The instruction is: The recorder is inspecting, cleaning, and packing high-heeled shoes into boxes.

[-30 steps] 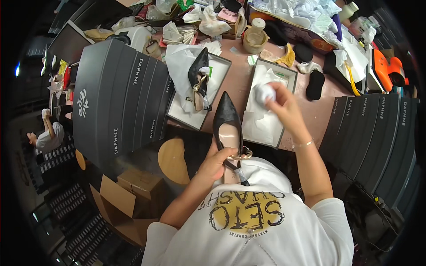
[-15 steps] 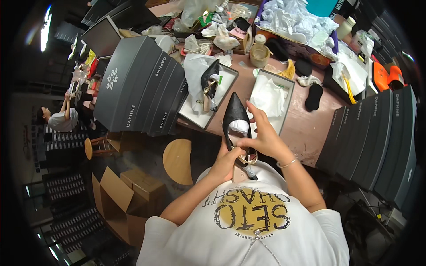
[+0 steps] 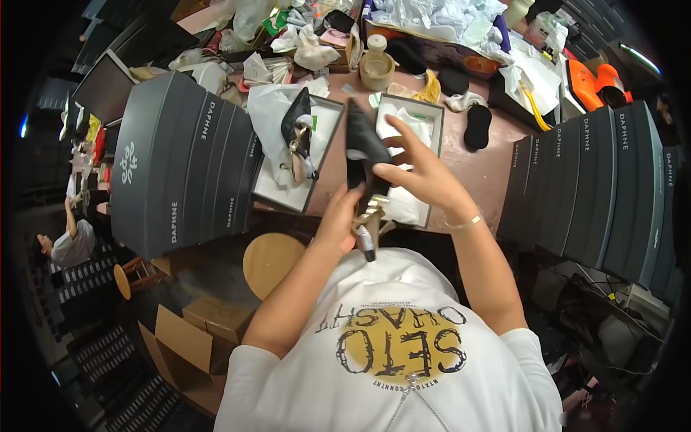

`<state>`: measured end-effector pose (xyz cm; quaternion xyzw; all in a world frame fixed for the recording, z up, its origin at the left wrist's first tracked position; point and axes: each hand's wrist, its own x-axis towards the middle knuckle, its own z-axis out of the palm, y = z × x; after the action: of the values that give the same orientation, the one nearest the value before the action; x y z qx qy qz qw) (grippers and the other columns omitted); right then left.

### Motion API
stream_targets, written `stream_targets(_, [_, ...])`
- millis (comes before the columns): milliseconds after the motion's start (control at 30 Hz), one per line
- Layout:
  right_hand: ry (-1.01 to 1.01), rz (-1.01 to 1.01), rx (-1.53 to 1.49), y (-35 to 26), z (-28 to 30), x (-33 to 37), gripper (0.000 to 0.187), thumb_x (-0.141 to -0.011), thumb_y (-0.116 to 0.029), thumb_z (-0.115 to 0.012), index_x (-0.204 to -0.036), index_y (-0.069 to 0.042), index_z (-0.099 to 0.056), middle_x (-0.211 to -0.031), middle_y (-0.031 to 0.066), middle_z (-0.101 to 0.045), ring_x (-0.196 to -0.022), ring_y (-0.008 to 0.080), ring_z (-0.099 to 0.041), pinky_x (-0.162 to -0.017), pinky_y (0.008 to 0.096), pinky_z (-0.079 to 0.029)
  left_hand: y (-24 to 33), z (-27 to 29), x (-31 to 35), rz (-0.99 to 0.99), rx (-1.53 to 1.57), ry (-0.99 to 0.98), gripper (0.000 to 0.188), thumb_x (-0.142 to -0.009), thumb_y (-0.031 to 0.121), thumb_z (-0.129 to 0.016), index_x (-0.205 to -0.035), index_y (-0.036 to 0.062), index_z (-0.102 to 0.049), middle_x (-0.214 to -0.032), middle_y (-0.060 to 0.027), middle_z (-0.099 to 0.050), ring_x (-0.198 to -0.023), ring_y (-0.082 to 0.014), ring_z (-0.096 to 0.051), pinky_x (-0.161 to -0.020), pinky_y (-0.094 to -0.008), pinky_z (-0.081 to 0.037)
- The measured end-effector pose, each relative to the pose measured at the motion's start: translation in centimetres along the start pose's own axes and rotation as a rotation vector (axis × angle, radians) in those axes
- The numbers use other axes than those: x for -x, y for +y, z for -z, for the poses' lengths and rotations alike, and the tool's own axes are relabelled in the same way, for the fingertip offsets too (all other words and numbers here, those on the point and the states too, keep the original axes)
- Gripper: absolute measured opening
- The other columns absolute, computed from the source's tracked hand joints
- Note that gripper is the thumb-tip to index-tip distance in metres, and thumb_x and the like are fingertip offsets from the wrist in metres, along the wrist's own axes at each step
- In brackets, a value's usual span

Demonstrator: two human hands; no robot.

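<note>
A black pointed-toe slingback shoe (image 3: 366, 147) with white stuffing inside and a gold buckle strap is held over the table's near edge, tilted on its side and partly blurred. My left hand (image 3: 340, 222) is closed round its heel end from the left. From the right, my right hand (image 3: 421, 173) grips the shoe's side, thumb on the upper, fingers bent at its edge. The matching shoe (image 3: 296, 129) lies on white tissue in an open grey shoebox (image 3: 284, 200) to the left. Behind my right hand is another grey tray (image 3: 437, 119) with tissue.
Grey shoebox stacks stand at the left (image 3: 162, 165) and right (image 3: 576, 187). Across the pink table (image 3: 482, 191) are a jar (image 3: 376, 70), a black oval pad (image 3: 477, 128) and a tissue-filled bin (image 3: 439, 21). A round stool (image 3: 270, 263) and open cartons (image 3: 183, 335) are below left. Another person (image 3: 72, 241) works far left.
The shoe has turned from sole-down onto its side and moved up, away from my body. Both hands moved with it. The whole view has shifted slightly.
</note>
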<state>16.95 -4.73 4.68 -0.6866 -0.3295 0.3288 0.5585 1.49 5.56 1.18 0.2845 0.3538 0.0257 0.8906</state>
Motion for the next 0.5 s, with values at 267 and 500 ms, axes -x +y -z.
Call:
stream_targets(267, [-0.194,-0.204,0.059,-3.2,-5.1,5.4,0.030,-0.077,-0.012,-0.077,-0.099,0.001,-0.061,-0.092,0.0061,-0.065,-0.081,0.0125,-0.062,-0.074,0.0268,-0.050,3.6,4.5,-6.6,0.473,0.839,-1.220,0.064,-0.092,0.032,-0.051,-0.142,-0.0004,-0.028,-0.094,-0.0177,-0.051,-0.061,-0.0224,-0.054,-0.057,-0.0338,-0.043])
stream_targets(500, [0.186,-0.112,0.176,-4.4,-11.0,4.0,0.017,-0.084,-0.010,-0.068,-0.095,0.000,-0.059,-0.084,0.0105,-0.064,-0.069,0.0131,-0.061,-0.064,0.0255,-0.050,3.9,5.0,-8.9,0.622,0.864,-1.063,0.084,-0.079,0.041,-0.069,-0.140,-0.0022,-0.029,-0.089,-0.0162,-0.051,-0.059,-0.0209,-0.053,-0.054,-0.0318,-0.043])
